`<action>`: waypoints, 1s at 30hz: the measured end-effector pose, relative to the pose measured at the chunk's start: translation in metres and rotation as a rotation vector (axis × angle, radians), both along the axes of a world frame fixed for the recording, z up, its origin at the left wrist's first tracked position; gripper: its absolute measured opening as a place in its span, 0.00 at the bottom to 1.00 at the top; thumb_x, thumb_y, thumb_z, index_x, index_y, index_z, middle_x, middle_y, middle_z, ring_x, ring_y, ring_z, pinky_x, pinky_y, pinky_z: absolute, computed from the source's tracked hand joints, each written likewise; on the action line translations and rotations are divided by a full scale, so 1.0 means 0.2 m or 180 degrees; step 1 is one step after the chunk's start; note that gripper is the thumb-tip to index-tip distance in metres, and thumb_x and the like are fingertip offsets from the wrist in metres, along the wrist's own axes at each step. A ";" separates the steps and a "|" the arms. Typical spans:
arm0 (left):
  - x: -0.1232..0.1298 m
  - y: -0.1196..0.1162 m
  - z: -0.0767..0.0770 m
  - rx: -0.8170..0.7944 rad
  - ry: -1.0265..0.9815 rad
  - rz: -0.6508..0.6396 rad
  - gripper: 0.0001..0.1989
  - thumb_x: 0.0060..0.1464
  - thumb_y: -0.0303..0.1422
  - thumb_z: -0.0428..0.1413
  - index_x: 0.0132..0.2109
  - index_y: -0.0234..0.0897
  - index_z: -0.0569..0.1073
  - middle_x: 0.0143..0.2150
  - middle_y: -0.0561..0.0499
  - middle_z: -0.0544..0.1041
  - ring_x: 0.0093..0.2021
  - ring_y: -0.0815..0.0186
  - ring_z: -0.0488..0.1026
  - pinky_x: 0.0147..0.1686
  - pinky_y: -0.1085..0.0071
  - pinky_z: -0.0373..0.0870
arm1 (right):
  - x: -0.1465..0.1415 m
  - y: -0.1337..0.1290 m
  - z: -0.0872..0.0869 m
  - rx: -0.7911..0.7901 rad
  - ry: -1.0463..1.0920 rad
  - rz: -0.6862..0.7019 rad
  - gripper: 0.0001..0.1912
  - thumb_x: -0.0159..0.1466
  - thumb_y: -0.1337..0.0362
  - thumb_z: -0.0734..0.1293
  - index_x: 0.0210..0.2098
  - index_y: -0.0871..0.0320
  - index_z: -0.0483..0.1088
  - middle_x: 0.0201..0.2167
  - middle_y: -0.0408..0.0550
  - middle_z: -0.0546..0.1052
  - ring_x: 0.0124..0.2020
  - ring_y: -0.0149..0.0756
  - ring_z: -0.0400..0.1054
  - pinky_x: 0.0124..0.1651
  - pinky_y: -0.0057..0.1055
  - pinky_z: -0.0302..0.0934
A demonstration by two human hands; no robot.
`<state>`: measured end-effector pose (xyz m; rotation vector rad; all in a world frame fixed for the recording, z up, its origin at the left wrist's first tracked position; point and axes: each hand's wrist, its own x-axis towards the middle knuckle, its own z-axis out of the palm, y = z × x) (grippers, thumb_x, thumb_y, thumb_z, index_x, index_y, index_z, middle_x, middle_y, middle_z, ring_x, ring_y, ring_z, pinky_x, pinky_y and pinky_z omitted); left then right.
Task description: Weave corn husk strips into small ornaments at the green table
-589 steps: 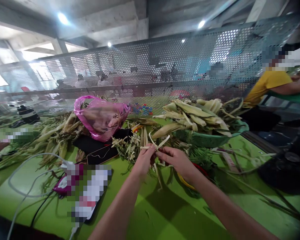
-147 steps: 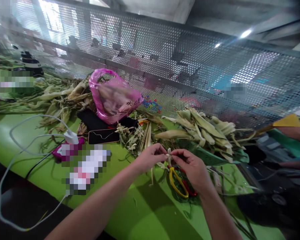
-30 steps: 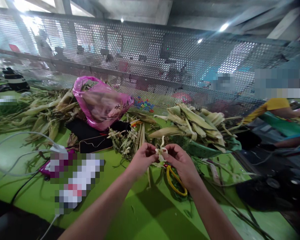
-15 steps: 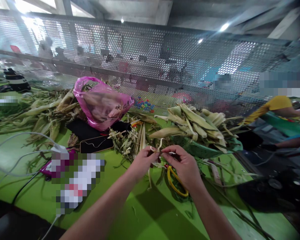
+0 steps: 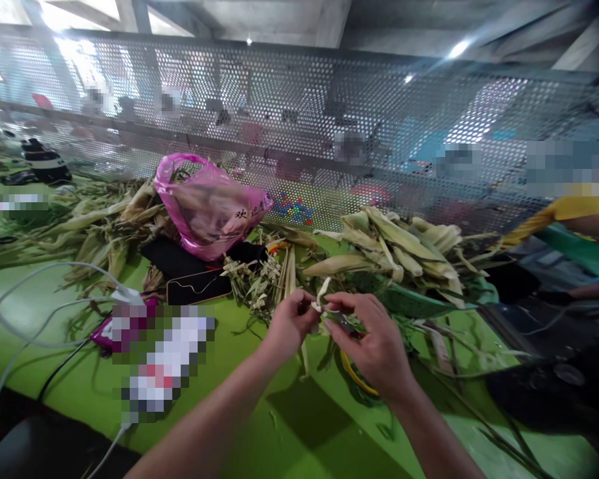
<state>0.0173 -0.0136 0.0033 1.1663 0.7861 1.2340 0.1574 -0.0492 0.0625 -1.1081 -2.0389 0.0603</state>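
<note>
Above the green table, my left hand point(image 5: 294, 320) pinches a small knotted piece of pale corn husk point(image 5: 320, 301), its strips pointing up and hanging below. My right hand point(image 5: 368, 331) is closed beside it on a small metal tool point(image 5: 343, 322), perhaps scissors or pliers, whose grip is mostly hidden by the fingers. Under the right hand a yellow loop point(image 5: 357, 376) shows near the table surface. Small pale husk pieces point(image 5: 259, 283) lie in a bunch just beyond the left hand.
A green basket point(image 5: 424, 303) heaped with husks point(image 5: 399, 243) stands behind the right hand. Further left are a pink bag point(image 5: 212, 209), a phone point(image 5: 197, 286), a power strip point(image 5: 122, 324) with cables and more husks point(image 5: 100, 223). A perforated metal screen point(image 5: 289, 113) runs behind; a person's yellow sleeve point(image 5: 574, 207) shows right.
The metal tool now shows between the right hand's fingers, close to the knotted husk. My right hand has turned over the yellow loop, hiding more of it. The whole view has shifted slightly.
</note>
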 end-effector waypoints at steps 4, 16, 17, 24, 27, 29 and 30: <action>-0.01 0.00 0.03 0.0239 0.0347 0.0262 0.09 0.48 0.36 0.58 0.30 0.35 0.68 0.24 0.56 0.64 0.26 0.73 0.59 0.27 0.76 0.55 | -0.01 -0.01 0.00 0.0018 0.0049 0.0182 0.11 0.61 0.67 0.66 0.44 0.52 0.70 0.37 0.46 0.77 0.39 0.39 0.69 0.43 0.36 0.62; -0.05 -0.03 0.12 -0.0777 -0.0626 -0.0303 0.15 0.43 0.37 0.63 0.38 0.33 0.72 0.32 0.51 0.70 0.28 0.74 0.63 0.29 0.76 0.61 | 0.01 0.03 -0.03 -0.0099 0.0229 -0.0185 0.01 0.62 0.65 0.65 0.33 0.55 0.70 0.32 0.46 0.74 0.36 0.38 0.68 0.40 0.35 0.61; -0.05 -0.03 0.12 -0.0818 -0.0716 -0.0389 0.14 0.43 0.34 0.62 0.38 0.32 0.73 0.33 0.50 0.71 0.28 0.74 0.64 0.29 0.76 0.62 | 0.02 0.03 -0.03 -0.0089 0.0190 -0.0196 0.02 0.62 0.65 0.66 0.32 0.55 0.70 0.32 0.46 0.74 0.36 0.39 0.68 0.40 0.35 0.61; -0.05 -0.02 0.11 -0.0842 -0.0780 -0.0371 0.15 0.47 0.37 0.61 0.40 0.31 0.75 0.29 0.51 0.69 0.27 0.74 0.62 0.29 0.76 0.59 | 0.02 0.03 -0.03 0.0240 -0.0446 -0.0201 0.03 0.62 0.66 0.65 0.34 0.55 0.72 0.33 0.48 0.75 0.38 0.40 0.67 0.43 0.37 0.60; -0.04 -0.01 0.10 -0.0824 -0.0850 -0.0265 0.15 0.46 0.39 0.61 0.38 0.31 0.76 0.29 0.51 0.69 0.27 0.73 0.62 0.29 0.75 0.58 | 0.01 0.02 -0.04 0.0495 -0.0833 -0.0316 0.11 0.62 0.67 0.65 0.44 0.53 0.72 0.40 0.50 0.75 0.43 0.43 0.65 0.46 0.40 0.58; -0.04 -0.01 0.10 -0.0784 -0.1035 -0.0273 0.15 0.45 0.38 0.62 0.38 0.31 0.75 0.30 0.51 0.70 0.28 0.73 0.63 0.30 0.75 0.59 | 0.00 0.01 -0.03 0.0644 -0.1006 -0.0304 0.15 0.61 0.68 0.66 0.47 0.50 0.72 0.44 0.49 0.74 0.47 0.45 0.64 0.48 0.42 0.56; -0.04 -0.01 0.10 -0.0780 -0.1112 -0.0279 0.15 0.45 0.37 0.63 0.37 0.31 0.75 0.30 0.50 0.70 0.29 0.72 0.64 0.31 0.75 0.59 | -0.01 0.00 -0.03 0.0682 -0.1040 -0.0261 0.14 0.61 0.67 0.66 0.46 0.48 0.73 0.45 0.48 0.74 0.48 0.45 0.63 0.49 0.42 0.55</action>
